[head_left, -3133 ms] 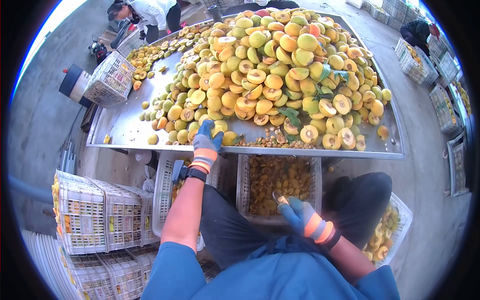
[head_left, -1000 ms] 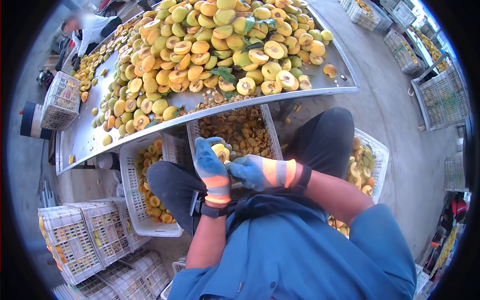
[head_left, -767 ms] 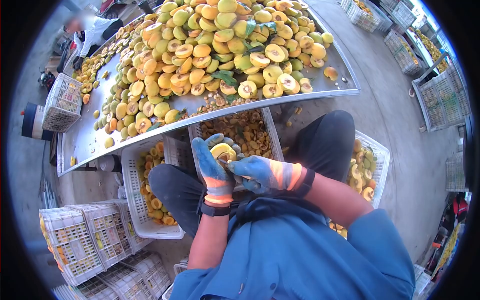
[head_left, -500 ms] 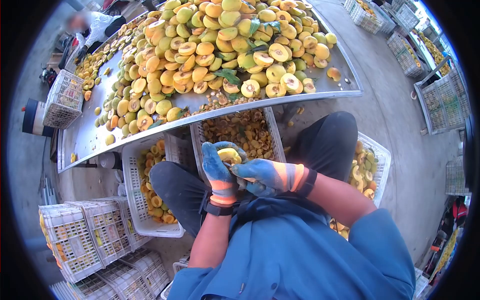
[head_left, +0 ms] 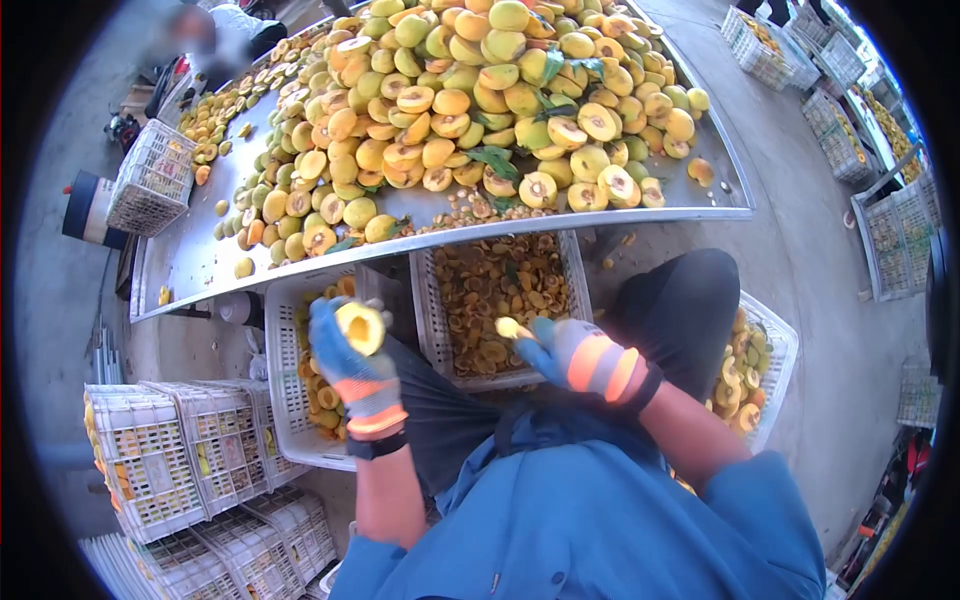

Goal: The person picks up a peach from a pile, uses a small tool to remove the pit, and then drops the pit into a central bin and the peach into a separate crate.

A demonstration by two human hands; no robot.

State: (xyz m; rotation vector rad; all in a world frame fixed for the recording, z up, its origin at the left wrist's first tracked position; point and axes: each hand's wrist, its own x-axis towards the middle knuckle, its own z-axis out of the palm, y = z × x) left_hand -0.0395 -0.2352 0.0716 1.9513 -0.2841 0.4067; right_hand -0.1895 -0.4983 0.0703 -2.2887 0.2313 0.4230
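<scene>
My left hand (head_left: 345, 350), in a blue and orange glove, is closed around a yellow peach half (head_left: 360, 328), its hollowed cut face turned up. It is over the left white crate (head_left: 285, 410), which holds peach halves (head_left: 322, 395). My right hand (head_left: 572, 352), gloved alike, is closed near the middle crate (head_left: 430, 320) of brownish fruit scraps (head_left: 500, 300). A small yellow fruit piece (head_left: 512, 328) sticks out at its fingertips; I cannot tell whether a tool carries it. The hands are well apart.
A metal table (head_left: 200, 270) ahead bears a large heap of cut peaches (head_left: 440, 110). Another crate (head_left: 785, 350) of halves stands at my right. Stacked crates (head_left: 160, 460) are at my left. A person (head_left: 215, 40) works at the table's far left.
My hands have separated from working together on a peach half. The left went left with the half over the left crate; the right moved rightward with a small yellow piece.
</scene>
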